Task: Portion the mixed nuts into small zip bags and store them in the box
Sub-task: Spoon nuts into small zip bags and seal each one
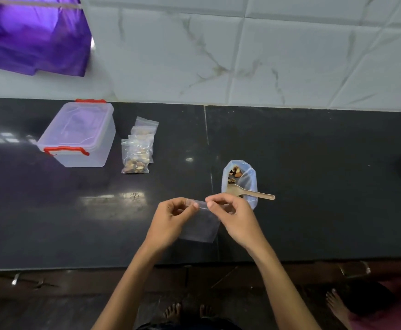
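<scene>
An empty clear zip bag (202, 228) hangs above the black counter near its front edge. My left hand (171, 222) pinches its top left corner and my right hand (235, 220) pinches the top edge beside it. Just behind my right hand lies a larger open plastic bag of mixed nuts (240, 179) with a small wooden spoon (249, 192) resting across it. A pile of filled small zip bags (137, 148) sits to the left. Further left stands the clear storage box (80, 136) with red latches, its lid on.
The black counter (314, 186) backs onto a white marble-tiled wall. A purple cloth (32, 36) hangs at the upper left. Below the counter's front edge are bare feet on the floor, and another person's foot (337, 306) at the lower right.
</scene>
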Tool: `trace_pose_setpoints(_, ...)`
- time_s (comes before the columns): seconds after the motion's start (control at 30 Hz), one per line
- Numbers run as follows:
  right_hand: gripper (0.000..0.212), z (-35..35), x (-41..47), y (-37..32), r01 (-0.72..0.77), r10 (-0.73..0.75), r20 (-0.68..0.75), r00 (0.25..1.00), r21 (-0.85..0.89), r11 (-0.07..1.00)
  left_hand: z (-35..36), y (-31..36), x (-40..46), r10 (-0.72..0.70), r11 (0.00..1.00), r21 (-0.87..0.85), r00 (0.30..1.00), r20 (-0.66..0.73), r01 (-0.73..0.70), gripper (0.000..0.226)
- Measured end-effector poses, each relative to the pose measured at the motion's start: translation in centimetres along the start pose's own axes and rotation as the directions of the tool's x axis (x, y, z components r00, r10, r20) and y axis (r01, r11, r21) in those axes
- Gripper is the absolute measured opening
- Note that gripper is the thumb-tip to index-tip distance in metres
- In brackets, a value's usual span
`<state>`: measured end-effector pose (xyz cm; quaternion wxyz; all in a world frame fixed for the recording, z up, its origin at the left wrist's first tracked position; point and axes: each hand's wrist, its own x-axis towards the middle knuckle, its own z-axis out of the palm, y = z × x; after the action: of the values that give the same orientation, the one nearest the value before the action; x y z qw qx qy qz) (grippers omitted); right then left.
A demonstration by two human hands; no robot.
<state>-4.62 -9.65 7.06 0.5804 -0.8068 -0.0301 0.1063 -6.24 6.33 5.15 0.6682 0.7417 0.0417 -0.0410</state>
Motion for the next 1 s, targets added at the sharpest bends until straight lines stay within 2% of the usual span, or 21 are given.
trace_pose_setpoints(0.1,0.010,1.0,0.6,0.1,0.031,-0.038,-0.074,0.997,-0.099,0.995,-0.3,-0.4,0.3,0.027,0.999,0.033,0.996,-0.091,-0.024,0.004)
trace_pose_setpoints(0.2,0.011,2.8,0.6,0.3,0.045,-0.045,-0.272,0.961,-0.009,0.999,0.1,-0.5,0.2,0.015,0.998,0.064,0.934,-0.357,0.009,0.028)
trace_pose_setpoints(0.23,0.010,3.5,0.6,0.3,0.047,-0.031,-0.330,0.943,0.039,0.998,0.1,-0.3,0.2,0.007,0.999,0.044,0.918,-0.397,0.012,0.029)
trace_pose_setpoints(0.37,0.018,6.1,0.5,0.3,0.098,0.007,-0.476,0.879,0.194,0.976,0.1,-0.2,0.6,-0.050,0.995,-0.100,0.948,-0.314,0.020,0.021)
trace_pose_setpoints(0.47,0.019,7.5,0.8,0.5,0.107,0.049,-0.563,0.825,0.241,0.965,-0.5,-0.6,1.4,-0.043,0.997,-0.082,0.921,-0.388,0.012,0.019)
trace_pose_setpoints(0.53,0.023,8.3,1.1,0.6,0.124,0.050,-0.604,0.796,0.243,0.962,-0.9,-0.5,2.0,-0.052,0.996,-0.079,0.947,-0.316,0.029,0.018)
trace_pose_setpoints(0.63,0.026,9.0,1.4,0.6,0.139,0.049,-0.597,0.801,0.264,0.954,-1.0,-0.1,2.5,-0.062,0.992,-0.121,0.981,-0.182,0.040,0.010)
trace_pose_setpoints(0.8,0.018,8.3,2.5,0.3,0.088,0.014,-0.416,0.909,0.225,0.970,-1.3,-0.2,3.9,-0.035,0.996,-0.088,0.988,-0.151,0.022,0.031)
trace_pose_setpoints(0.9,0.021,7.6,3.1,0.0,0.073,-0.018,-0.326,0.945,0.158,0.985,-1.4,0.2,4.7,-0.020,0.999,-0.030,0.986,-0.164,0.016,0.026)
trace_pose_setpoints(1.0,0.019,7.1,3.7,-0.6,0.085,-0.049,-0.313,0.948,0.102,0.991,-1.5,0.4,5.4,-0.028,0.999,-0.036,0.979,-0.202,0.021,0.018)
